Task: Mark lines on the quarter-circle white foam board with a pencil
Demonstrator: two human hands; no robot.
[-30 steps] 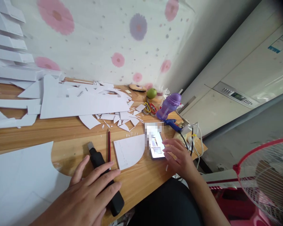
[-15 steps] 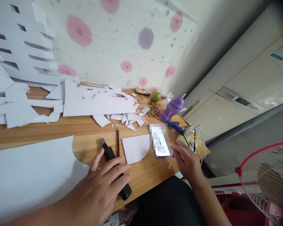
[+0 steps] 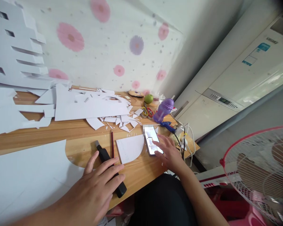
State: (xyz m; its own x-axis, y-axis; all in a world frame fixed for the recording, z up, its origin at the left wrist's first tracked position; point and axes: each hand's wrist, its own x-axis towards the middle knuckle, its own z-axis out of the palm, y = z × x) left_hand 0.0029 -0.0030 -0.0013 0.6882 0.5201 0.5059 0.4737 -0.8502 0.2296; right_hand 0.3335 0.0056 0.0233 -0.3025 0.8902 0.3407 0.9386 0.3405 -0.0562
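My left hand (image 3: 96,185) lies with its fingers spread over a black utility knife (image 3: 105,155), whose grey metal tip points away from me. It is not gripped. A red and black pencil (image 3: 112,141) lies just beyond those fingers. My right hand (image 3: 172,153) reaches over a phone (image 3: 152,139) with a lit screen, its fingers apart and the tips at the glass. Between the hands sits a white board piece (image 3: 130,150) with one rounded corner. A large white sheet (image 3: 33,172) with a curved cutout lies left of and partly under my left arm.
White offcuts (image 3: 91,108) are heaped along the wall. Farther right are scissors (image 3: 147,112), a green fruit (image 3: 148,99), a purple bottle (image 3: 164,110), a blue glue gun (image 3: 168,126) and white cables (image 3: 190,141). A red-rimmed fan (image 3: 259,169) stands at the right.
My right hand has moved left from beside the phone onto its screen, with the fingers now spread. The left hand stays over the utility knife. The whole view has shifted slightly.
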